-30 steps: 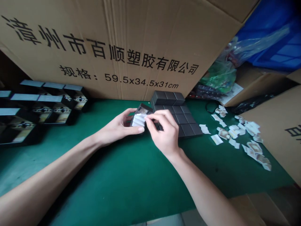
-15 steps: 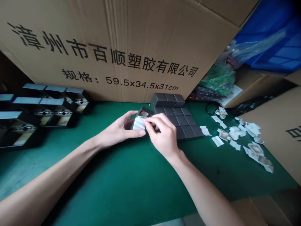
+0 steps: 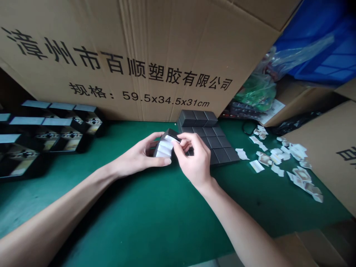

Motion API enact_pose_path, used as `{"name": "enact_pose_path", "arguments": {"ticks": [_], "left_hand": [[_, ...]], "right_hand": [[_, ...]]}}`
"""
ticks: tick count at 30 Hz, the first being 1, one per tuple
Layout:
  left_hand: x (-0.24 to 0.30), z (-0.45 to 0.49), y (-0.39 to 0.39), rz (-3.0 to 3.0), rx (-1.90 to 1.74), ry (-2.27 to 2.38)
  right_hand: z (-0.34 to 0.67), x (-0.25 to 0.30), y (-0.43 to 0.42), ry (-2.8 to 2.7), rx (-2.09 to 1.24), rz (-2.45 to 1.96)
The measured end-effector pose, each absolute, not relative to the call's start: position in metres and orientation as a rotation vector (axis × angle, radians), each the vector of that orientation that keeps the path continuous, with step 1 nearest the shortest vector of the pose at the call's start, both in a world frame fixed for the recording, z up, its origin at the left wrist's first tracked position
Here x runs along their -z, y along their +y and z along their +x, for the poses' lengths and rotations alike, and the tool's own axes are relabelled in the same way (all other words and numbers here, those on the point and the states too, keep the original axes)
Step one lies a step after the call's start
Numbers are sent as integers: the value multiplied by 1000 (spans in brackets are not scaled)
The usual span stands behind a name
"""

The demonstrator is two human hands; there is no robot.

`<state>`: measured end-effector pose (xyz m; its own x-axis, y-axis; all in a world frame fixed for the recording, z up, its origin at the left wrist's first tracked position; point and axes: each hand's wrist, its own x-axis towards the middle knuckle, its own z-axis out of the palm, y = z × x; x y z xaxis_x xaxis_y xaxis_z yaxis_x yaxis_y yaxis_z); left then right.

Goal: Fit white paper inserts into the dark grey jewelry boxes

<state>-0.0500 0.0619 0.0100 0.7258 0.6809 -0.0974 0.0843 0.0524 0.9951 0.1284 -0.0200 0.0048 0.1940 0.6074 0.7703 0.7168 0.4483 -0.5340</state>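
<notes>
My left hand (image 3: 137, 157) grips a small black box (image 3: 167, 142) just above the green table (image 3: 144, 211), thumb along its near side. A white folded paper insert (image 3: 164, 147) covers the box's open face. My right hand (image 3: 194, 159) pinches the top edge of that insert with thumb and forefinger. Right behind my hands lies a block of several closed black boxes (image 3: 211, 142), some stacked two high at the back.
Several open black boxes with items inside (image 3: 52, 129) stand at the left. Scattered white paper pieces (image 3: 280, 159) lie at the right. A big printed carton (image 3: 139, 55) walls the back; another carton (image 3: 330, 152) stands right, with bags (image 3: 258, 91) and a blue crate (image 3: 328, 48) behind.
My right fingers have shifted up along the white insert to the box's top edge, and the insert now lies flatter against the box. Both hands stay in the same spot.
</notes>
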Motion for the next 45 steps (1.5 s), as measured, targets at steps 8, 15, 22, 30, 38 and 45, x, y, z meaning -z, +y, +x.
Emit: {"name": "enact_pose_path", "arguments": {"ticks": [8, 15, 22, 30, 38, 45], "left_hand": [[-15, -53, 60, 1474, -434, 599], [-17, -55, 62, 1456, -329, 522], [-16, -54, 61, 1439, -323, 465], [-15, -50, 55, 1485, -328, 526], [-11, -50, 48, 1492, -330, 549], [-10, -47, 47, 1517, -346, 543]], "right_hand": [[131, -5, -18, -1474, 103, -1296], [132, -13, -19, -1559, -110, -1352], [135, -14, -19, -1564, -230, -1355], [134, -13, -20, -1499, -264, -1457], [136, -9, -20, -1386, -305, -1501], [134, -11, -20, -1376, -305, -1528]]}}
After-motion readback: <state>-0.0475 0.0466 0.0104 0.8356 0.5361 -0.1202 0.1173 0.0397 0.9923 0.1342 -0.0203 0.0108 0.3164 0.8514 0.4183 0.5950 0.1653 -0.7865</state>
